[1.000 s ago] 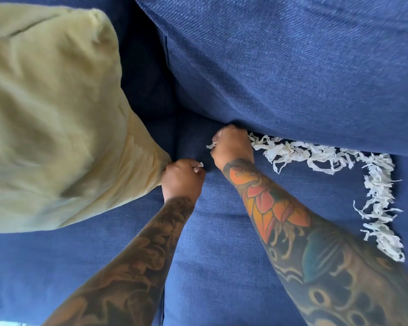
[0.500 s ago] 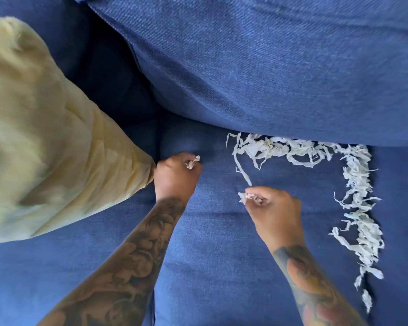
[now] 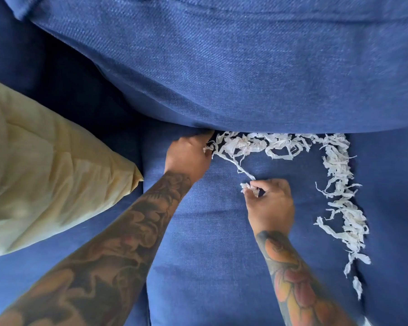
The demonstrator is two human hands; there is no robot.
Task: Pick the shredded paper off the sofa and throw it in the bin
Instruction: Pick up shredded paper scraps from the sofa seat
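The left hand (image 3: 189,156) has moved up and to the right since half a second ago, when it sat closed in a fist near the corner of the yellow cushion (image 3: 45,177). It now rests at the left end of the strip of shredded paper (image 3: 252,144) along the foot of the back cushion (image 3: 233,67), fingers curled in, with a small scrap of paper showing at its fingertips and touching the end of the pile. Its tattooed forearm crosses the seam between the two seat cushions.

The right hand (image 3: 269,203) sits in much the same spot on the seat cushion (image 3: 210,255) as before, pinching a small wad of shreds between thumb and fingertips. One long thin strand runs from that wad up and left to the main pile, drawn out across the blue fabric.

The rest of the shredded paper lies on the sofa (image 3: 386,208) in an L shape: one band along the crease under the back cushion, and a second band running down the right side of the seat cushion along the seam there, thinning to a few separate bits at the bottom. The pile looks unchanged apart from the left end, where the left hand now meets it.

The yellow cushion lies at the left, its corner pointing towards the left forearm and apart from it.
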